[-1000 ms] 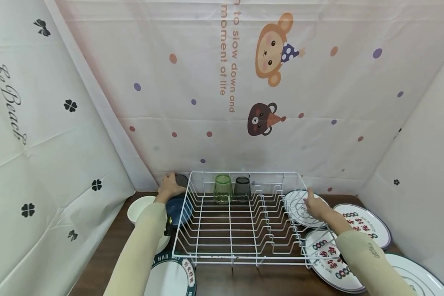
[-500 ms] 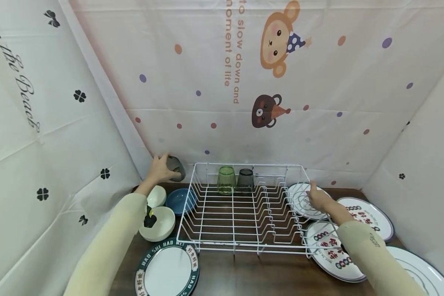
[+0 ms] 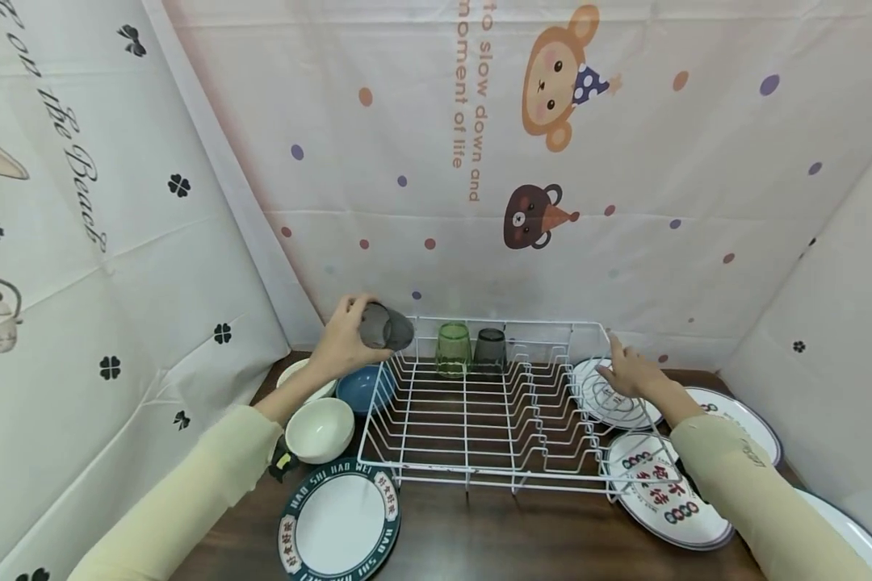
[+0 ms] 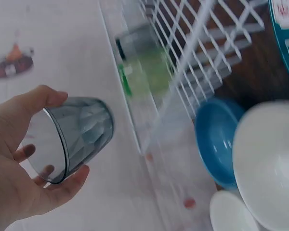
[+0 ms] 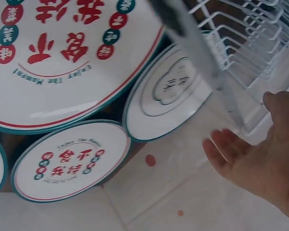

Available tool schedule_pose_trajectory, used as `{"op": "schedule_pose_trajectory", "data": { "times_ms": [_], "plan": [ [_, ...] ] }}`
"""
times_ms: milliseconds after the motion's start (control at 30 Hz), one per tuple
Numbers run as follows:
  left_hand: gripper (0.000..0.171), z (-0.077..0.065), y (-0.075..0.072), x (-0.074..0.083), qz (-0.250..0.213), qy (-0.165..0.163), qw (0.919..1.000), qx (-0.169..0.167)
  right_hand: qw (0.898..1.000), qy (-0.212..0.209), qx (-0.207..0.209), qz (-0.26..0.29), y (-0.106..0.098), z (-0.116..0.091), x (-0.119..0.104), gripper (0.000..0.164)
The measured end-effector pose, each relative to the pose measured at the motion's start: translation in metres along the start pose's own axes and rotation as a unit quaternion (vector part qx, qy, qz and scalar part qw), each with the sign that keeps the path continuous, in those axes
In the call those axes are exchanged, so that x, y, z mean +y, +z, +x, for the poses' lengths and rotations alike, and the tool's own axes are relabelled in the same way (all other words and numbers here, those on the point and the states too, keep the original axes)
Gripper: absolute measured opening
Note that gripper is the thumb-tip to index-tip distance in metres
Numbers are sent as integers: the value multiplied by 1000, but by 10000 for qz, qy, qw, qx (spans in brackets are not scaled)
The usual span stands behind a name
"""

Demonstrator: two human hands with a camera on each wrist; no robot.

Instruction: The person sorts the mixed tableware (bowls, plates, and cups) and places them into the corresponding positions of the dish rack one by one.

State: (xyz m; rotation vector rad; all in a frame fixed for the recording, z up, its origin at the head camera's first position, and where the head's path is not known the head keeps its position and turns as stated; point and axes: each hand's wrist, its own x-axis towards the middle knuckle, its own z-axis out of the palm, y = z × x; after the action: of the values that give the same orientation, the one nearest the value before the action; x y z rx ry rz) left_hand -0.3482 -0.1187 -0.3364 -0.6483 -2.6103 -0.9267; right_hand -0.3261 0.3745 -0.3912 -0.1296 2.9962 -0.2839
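Left fingers (image 4: 71,186) round grey glass (image 4: 86,129), now nearer white rack (image 5: 215,79), right fingers (image 5: 216,156) loosely spread

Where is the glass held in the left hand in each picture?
Head: the glass is just left of centre, in the left hand.
Left wrist: the glass is left of centre.
Right wrist: not in it.
Shared landmark: the rack, lower centre, top centre and upper right respectively.
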Motion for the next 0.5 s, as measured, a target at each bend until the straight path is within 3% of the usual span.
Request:
{"op": "schedule_pose_trajectory", "data": {
  "times_ms": [133, 300, 400, 500],
  "plan": [
    [86, 0, 12, 20, -552, 495, 9972, -5, 9949, -436, 901, 115, -9, -3, -23, 67],
    [85, 0, 23, 42, -1056, 1222, 9866, -223, 9787, -1245, 1401, 844, -21, -8, -72, 56],
    [84, -2, 32, 51, -1213, 1600, 9789, -372, 9661, -1667, 1440, 1348, -23, -13, -99, 50],
    [82, -3, 41, 59, -1362, 1835, 9723, -486, 9552, -1937, 1208, 1884, -25, -20, -121, 46]
  ]
}}
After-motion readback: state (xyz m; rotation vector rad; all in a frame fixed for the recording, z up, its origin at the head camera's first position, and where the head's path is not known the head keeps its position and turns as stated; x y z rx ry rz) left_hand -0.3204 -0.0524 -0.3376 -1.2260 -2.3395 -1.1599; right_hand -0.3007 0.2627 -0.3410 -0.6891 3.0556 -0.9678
